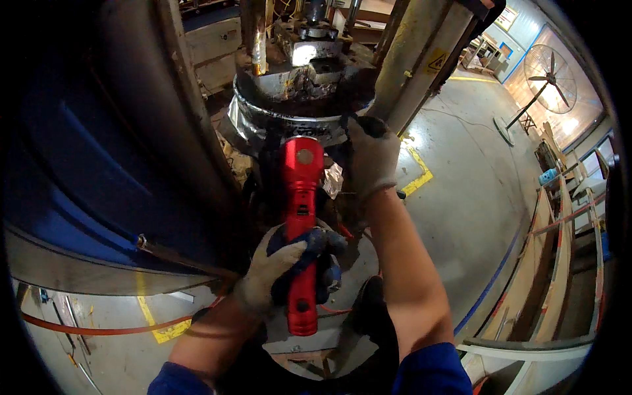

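A red flashlight (304, 181) is gripped around its barrel by my left hand (273, 266), in a pale glove with dark blue-coated fingers. Its wide head points away from me, toward a machine. My right hand (375, 158), gloved the same way, is at the right side of a round, silvery foil-wrapped rim (283, 123). Its dark fingers look curled, and what they hold, if anything, is lost in shadow. Beyond the rim stands a dark, grimy metal block (313, 82) with a bright patch of light above it. A crumpled piece of foil (332, 181) hangs below the rim.
A big dark blue panel (85, 178) fills the left. Right of the machine rises a thick metal column (424, 52) with a yellow warning label. A red hose (99, 329) crosses the floor at lower left. A standing fan (550, 79) and a wooden rack (546, 257) are on the right.
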Action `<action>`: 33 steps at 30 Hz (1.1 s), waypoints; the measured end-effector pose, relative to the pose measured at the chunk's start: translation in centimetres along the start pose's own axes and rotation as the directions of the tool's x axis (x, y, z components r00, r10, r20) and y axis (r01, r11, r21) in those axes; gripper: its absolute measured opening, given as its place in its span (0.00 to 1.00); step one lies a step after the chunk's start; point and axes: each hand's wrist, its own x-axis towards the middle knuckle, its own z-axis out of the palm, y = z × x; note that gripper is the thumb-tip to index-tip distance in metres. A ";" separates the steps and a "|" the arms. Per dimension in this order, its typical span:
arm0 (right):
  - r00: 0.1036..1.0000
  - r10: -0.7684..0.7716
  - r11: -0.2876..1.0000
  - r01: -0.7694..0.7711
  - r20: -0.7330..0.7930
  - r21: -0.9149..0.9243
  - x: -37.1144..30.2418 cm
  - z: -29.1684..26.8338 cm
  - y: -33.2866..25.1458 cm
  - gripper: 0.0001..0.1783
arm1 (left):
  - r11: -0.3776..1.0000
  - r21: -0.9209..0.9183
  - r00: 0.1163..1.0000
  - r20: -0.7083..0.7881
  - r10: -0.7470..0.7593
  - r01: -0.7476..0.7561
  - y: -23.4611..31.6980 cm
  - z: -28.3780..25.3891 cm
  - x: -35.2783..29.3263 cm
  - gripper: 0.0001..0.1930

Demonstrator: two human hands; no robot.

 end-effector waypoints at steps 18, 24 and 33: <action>0.920 0.164 0.610 -0.377 0.355 0.697 -2.7 -0.8 -0.2 0.15 | 0.995 0.049 0.994 -0.075 -0.079 0.083 -0.6 0.9 0.7 0.20; 0.974 -0.051 0.903 -0.049 0.221 0.427 -2.6 -0.6 2.3 0.13 | 0.998 0.030 0.994 -0.102 -0.045 0.048 -0.8 1.4 1.6 0.21; 0.953 -0.202 0.955 0.140 0.227 0.262 -0.9 -0.2 3.1 0.14 | 0.999 -0.043 0.984 -0.175 -0.017 0.010 -1.7 1.8 2.8 0.24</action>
